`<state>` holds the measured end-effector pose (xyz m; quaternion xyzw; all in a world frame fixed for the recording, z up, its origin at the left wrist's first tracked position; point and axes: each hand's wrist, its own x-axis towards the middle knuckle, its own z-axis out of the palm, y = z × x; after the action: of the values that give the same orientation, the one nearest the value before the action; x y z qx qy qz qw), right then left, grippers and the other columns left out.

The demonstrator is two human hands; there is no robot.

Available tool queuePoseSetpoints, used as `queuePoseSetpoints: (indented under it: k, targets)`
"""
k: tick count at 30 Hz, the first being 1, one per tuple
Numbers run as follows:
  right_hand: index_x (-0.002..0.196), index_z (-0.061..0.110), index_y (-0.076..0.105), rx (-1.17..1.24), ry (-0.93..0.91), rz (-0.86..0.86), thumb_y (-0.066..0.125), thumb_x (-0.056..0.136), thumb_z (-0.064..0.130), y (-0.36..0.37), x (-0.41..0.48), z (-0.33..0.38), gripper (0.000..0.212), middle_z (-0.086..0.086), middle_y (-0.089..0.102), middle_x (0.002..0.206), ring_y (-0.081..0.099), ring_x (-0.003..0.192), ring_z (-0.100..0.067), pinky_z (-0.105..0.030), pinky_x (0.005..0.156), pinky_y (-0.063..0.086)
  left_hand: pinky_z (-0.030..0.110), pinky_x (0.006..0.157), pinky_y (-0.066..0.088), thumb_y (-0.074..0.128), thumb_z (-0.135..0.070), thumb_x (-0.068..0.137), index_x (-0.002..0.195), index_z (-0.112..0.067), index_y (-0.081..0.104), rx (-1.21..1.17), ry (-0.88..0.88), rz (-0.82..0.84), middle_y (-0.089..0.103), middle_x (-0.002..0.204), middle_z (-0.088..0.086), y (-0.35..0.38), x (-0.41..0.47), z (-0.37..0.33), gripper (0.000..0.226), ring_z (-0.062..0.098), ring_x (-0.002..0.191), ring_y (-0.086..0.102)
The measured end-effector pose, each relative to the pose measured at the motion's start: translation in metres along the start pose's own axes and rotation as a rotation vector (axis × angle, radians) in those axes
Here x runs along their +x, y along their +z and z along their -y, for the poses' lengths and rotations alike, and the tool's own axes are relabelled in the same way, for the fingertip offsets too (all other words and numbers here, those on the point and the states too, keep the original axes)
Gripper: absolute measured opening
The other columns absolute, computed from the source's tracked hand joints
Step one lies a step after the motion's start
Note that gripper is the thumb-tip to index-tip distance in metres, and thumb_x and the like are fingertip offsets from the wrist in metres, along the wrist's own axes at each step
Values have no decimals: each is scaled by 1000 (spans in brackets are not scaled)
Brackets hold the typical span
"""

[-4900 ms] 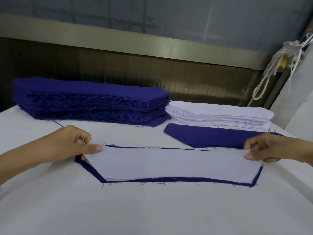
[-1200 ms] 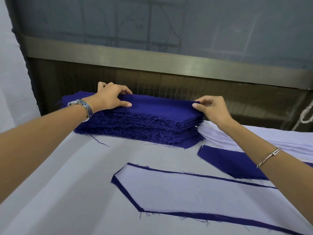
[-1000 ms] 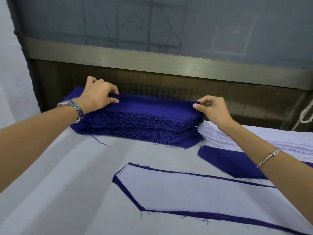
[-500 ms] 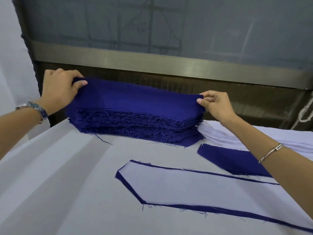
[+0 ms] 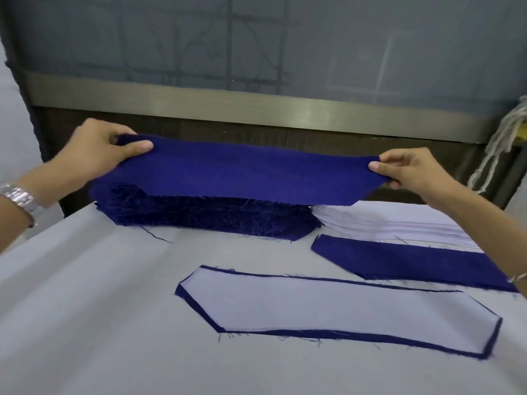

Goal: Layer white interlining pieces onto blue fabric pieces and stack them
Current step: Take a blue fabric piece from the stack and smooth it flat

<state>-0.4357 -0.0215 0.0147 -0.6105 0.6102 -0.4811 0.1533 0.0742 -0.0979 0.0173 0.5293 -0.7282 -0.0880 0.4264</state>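
A single blue fabric piece (image 5: 242,175) hangs stretched in the air above the tall blue fabric stack (image 5: 205,216). My left hand (image 5: 97,155) pinches its left end and my right hand (image 5: 410,172) pinches its right end. Nearer to me on the table lies a blue piece with a white interlining piece (image 5: 336,312) laid on it, its blue edge showing all round. A stack of white interlining (image 5: 385,223) sits right of the blue stack, partly hidden by my right forearm.
A lone blue piece (image 5: 399,260) lies in front of the white stack. The white table cover (image 5: 99,323) spreads wide at front and left. A metal rail (image 5: 256,112) and dark wall close off the back; white cords (image 5: 499,146) hang at far right.
Both hands went from the layered piece to the blue stack, took hold of the top piece's ends and have lifted it off the stack toward me.
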Motion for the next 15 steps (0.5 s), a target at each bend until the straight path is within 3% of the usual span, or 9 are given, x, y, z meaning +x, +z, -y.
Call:
queuePoseSetpoints:
  k: [5,8,12,15]
  targets:
    - [80,15,74,22,117,168,76,71,35,-51,-24,-27,22,-1,71,72,54,52,-5,-12,44,45,17,46,50,65,-55,72,80,-35,63,-55,-77,104,72,62,-11,30,-33,-18,22,3,50,65]
    - [85,14,76,-33,194,287,79,70,45,-80,-36,-54,35,-7,71,77,44,47,-8,-15,41,38,23,54,44,65,-55,73,69,-20,65,4,-100,202,68,54,2,47,-52,-24,35,8,43,60]
    - [90,11,74,-89,257,293,89,63,58,-112,-50,-98,57,-11,65,69,36,44,-13,-16,41,36,15,41,43,68,-46,78,62,-4,61,-36,-134,301,61,49,4,65,-69,-32,46,6,39,52]
    - [89,9,71,-91,328,344,93,61,55,-130,-59,-128,58,-17,59,67,33,44,-19,-18,44,36,13,39,38,68,-48,73,58,2,53,-80,-126,377,48,43,7,77,-82,-35,53,10,35,42]
